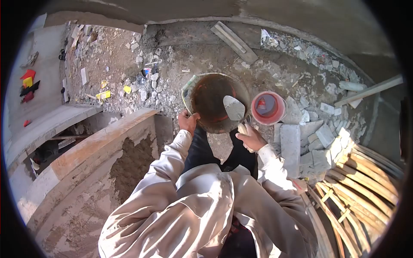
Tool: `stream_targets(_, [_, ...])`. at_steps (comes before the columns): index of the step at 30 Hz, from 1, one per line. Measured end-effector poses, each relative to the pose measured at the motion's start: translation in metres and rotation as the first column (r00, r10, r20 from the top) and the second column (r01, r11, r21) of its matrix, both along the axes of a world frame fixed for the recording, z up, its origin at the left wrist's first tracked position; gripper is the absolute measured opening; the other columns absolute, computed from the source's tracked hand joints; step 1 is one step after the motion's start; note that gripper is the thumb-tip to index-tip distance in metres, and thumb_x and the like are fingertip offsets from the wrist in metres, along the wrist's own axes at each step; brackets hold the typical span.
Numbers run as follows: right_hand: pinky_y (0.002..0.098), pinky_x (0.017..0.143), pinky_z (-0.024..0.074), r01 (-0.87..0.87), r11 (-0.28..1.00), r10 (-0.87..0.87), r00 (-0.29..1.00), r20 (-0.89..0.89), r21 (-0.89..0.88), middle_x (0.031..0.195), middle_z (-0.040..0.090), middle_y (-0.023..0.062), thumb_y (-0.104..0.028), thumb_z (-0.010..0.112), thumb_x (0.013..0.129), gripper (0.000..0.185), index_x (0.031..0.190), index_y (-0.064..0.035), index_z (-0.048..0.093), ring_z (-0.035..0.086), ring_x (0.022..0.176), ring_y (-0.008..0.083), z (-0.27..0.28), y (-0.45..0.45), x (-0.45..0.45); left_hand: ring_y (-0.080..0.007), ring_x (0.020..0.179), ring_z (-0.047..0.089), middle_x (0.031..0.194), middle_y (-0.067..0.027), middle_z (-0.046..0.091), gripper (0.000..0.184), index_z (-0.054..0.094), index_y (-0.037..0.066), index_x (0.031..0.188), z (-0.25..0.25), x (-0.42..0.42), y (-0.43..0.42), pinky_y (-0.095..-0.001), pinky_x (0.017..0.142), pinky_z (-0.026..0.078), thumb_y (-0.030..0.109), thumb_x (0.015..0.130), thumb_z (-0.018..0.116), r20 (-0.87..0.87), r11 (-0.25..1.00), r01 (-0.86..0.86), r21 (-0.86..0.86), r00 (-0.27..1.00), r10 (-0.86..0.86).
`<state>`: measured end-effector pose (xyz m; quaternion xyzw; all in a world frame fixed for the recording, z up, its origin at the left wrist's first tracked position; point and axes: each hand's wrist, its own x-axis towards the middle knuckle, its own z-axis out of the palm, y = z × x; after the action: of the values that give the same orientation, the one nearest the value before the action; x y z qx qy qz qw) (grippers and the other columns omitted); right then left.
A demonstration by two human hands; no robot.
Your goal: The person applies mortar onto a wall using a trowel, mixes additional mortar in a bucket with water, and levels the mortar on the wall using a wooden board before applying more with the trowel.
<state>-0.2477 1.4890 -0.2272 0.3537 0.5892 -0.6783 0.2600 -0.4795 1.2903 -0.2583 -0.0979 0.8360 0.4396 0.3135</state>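
Note:
Below me stands a large dark bucket with a brown, stained inside and a pale handle at its left rim. My left hand is closed on the near left rim of this bucket. In my right hand is the light handle of a trowel, gripped at the bucket's near right side. The trowel's pale, rounded blade points away from me over the bucket's opening. What lies at the bottom of the bucket is too dark to make out.
A smaller pink bucket with a red-and-white item inside stands to the right. Broken blocks and wooden poles lie right of me. A low ledge runs along the left. Beyond are a board and rubble.

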Motion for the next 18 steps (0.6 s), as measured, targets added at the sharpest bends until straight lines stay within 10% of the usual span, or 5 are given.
stream_targets(7, [0.0280, 0.041, 0.0414, -0.155, 0.985, 0.149, 0.986, 0.079, 0.080, 0.067, 0.051, 0.0032, -0.038, 0.057, 0.095, 0.044, 0.122, -0.0054, 0.048, 0.051, 0.046, 0.0118, 0.077, 0.012, -0.149, -0.0109, 0.053, 0.047, 0.067, -0.0011, 0.059, 0.015, 0.061, 0.002, 0.074, 0.027, -0.112, -0.061, -0.0289, 0.050, 0.039, -0.003, 0.061, 0.068, 0.031, 0.939, -0.343, 0.014, 0.939, 0.342])
stream_targets(16, [0.0270, 0.038, 0.0386, 0.068, 0.972, -0.116, 0.971, 0.211, 0.223, 0.063, 0.048, 0.0021, -0.035, 0.054, 0.097, 0.028, 0.100, -0.0068, 0.052, 0.048, 0.045, 0.0114, 0.098, 0.003, -0.334, -0.0178, 0.065, 0.059, 0.073, -0.0099, 0.064, 0.035, 0.063, -0.008, 0.085, 0.010, -0.303, -0.123, -0.0335, 0.063, 0.050, 0.010, 0.056, 0.072, -0.106, 0.783, -0.550, -0.292, 0.832, 0.545])
stream_targets(18, [0.0272, 0.038, 0.0393, 0.011, 0.966, -0.055, 0.985, 0.166, 0.259, 0.063, 0.049, 0.0026, -0.035, 0.055, 0.097, 0.029, 0.097, -0.0061, 0.053, 0.049, 0.045, 0.0117, 0.077, 0.017, -0.377, -0.0313, 0.074, 0.065, 0.080, -0.0227, 0.066, 0.046, 0.063, -0.009, 0.085, -0.024, -0.333, -0.151, -0.0403, 0.072, 0.051, 0.024, 0.055, 0.074, -0.075, 0.778, -0.577, -0.249, 0.812, 0.579])
